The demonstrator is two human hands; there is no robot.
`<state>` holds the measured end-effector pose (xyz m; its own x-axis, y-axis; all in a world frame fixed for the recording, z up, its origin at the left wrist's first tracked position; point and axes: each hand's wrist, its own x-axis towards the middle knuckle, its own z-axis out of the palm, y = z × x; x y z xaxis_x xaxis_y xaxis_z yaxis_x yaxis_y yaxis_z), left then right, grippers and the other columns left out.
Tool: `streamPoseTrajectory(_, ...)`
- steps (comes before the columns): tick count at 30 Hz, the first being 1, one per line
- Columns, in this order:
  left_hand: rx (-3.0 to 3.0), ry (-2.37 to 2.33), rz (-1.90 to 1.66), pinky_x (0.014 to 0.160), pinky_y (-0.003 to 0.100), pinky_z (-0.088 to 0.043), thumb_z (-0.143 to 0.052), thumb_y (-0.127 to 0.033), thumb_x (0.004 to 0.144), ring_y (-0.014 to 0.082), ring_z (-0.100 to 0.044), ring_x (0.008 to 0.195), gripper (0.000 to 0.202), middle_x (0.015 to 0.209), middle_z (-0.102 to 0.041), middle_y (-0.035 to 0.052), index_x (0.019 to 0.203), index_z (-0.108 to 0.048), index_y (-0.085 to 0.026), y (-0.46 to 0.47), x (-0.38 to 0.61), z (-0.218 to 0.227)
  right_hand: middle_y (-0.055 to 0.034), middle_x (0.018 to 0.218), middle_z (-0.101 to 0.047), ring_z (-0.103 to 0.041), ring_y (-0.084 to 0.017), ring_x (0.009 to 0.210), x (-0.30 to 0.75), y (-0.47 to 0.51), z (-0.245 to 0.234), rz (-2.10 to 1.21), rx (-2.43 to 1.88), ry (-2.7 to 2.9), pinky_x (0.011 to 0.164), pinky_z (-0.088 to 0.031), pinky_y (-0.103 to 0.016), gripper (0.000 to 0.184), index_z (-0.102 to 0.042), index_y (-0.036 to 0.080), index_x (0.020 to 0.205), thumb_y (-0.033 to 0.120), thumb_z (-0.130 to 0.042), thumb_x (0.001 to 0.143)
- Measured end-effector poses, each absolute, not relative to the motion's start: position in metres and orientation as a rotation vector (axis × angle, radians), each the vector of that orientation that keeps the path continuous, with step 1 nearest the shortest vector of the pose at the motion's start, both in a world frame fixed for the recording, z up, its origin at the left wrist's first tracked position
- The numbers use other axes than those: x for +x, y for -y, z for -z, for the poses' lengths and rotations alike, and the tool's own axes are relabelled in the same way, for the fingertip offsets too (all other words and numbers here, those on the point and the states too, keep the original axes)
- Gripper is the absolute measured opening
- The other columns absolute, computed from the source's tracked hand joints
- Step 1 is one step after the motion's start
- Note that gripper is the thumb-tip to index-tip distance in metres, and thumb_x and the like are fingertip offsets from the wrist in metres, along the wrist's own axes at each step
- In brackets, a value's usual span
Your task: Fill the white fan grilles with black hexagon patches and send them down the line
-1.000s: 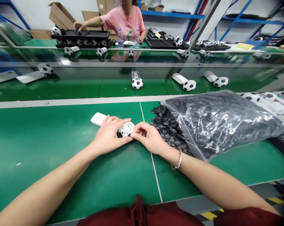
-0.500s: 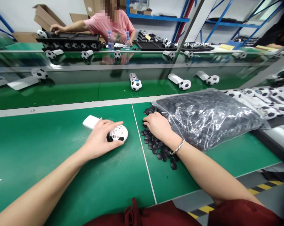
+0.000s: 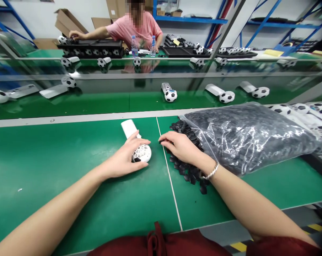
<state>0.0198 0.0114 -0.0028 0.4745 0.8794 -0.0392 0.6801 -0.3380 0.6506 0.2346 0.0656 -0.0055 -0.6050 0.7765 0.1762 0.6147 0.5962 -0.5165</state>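
My left hand [image 3: 123, 160] lies over a white openwork ball [image 3: 144, 153] on the green mat and grips it. The ball's white handle [image 3: 129, 128] points away from me. My right hand [image 3: 180, 147] hovers just right of the ball, over loose black pieces [image 3: 189, 175] spilled from a clear plastic bag [image 3: 253, 137]. Its fingertips are pinched together on a small black piece and point toward the ball, a short gap from it.
A green conveyor [image 3: 97, 101] behind the mat carries finished football-patterned items [image 3: 171, 95]. More of these lie at the far right [image 3: 319, 110]. Across the line, a person in a pink shirt [image 3: 137, 26] works at black trays [image 3: 91, 48].
My right hand left the pile of black pieces and moved left toward the ball. My left hand turned the ball, so its handle now points away rather than to the left.
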Motion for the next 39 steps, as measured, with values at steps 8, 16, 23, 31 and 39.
streamPoseTrajectory(8,2.126,-1.115,-0.459,0.109,0.043,-0.014,-0.056,-0.019,0.072,0.0239,-0.005,0.135,0.055,0.138,-0.034,0.0026,0.124,-0.038,-0.022,-0.018,0.008,0.005,0.0008,0.074,-0.056,-0.049,-0.009,0.065,0.219,-0.041,-0.001,-1.284,-0.852,2.141,0.064,-0.043,-0.024,0.006,-0.057,0.016,0.073,0.022,-0.057,0.077)
streamPoseTrajectory(16,2.080,-1.186,-0.528,0.108,0.045,-0.017,-0.059,-0.033,0.075,0.0254,-0.007,0.135,0.051,0.135,-0.039,0.0049,0.122,-0.041,-0.022,-0.014,0.017,0.007,0.0013,0.071,-0.060,-0.052,-0.009,0.065,0.211,-0.042,0.009,-1.283,-0.868,2.093,0.063,-0.041,-0.023,0.005,-0.061,0.016,0.075,0.020,-0.058,0.075)
streamPoseTrajectory(23,2.044,-1.227,-0.608,0.107,0.047,-0.017,-0.054,-0.024,0.076,0.0251,-0.006,0.135,0.035,0.125,-0.048,0.0048,0.110,-0.048,-0.022,-0.012,0.025,0.008,0.0035,0.063,-0.057,-0.048,-0.007,0.057,0.203,-0.046,0.014,-1.399,-0.989,1.953,0.055,-0.039,-0.020,0.014,-0.055,0.015,0.065,0.021,-0.067,0.066)
streamPoseTrajectory(31,2.015,-1.304,-0.545,0.105,0.048,-0.020,-0.053,-0.021,0.073,0.0267,-0.012,0.134,0.038,0.141,-0.028,0.0089,0.110,-0.047,-0.021,-0.011,0.024,0.003,-0.0046,0.083,-0.061,-0.052,-0.016,0.079,0.234,-0.093,0.014,-0.422,-1.445,2.184,0.070,-0.040,-0.028,0.015,-0.061,0.017,0.079,0.032,-0.056,0.079)
streamPoseTrajectory(39,2.054,-1.211,-0.558,0.107,0.042,-0.019,-0.056,-0.014,0.067,0.0228,-0.016,0.133,0.044,0.132,-0.040,0.0072,0.110,-0.048,-0.022,-0.012,0.020,0.003,-0.0060,0.080,-0.063,-0.051,-0.021,0.080,0.249,-0.100,0.021,0.217,-1.613,2.458,0.067,-0.038,-0.029,0.016,-0.065,0.020,0.079,0.024,-0.051,0.082)
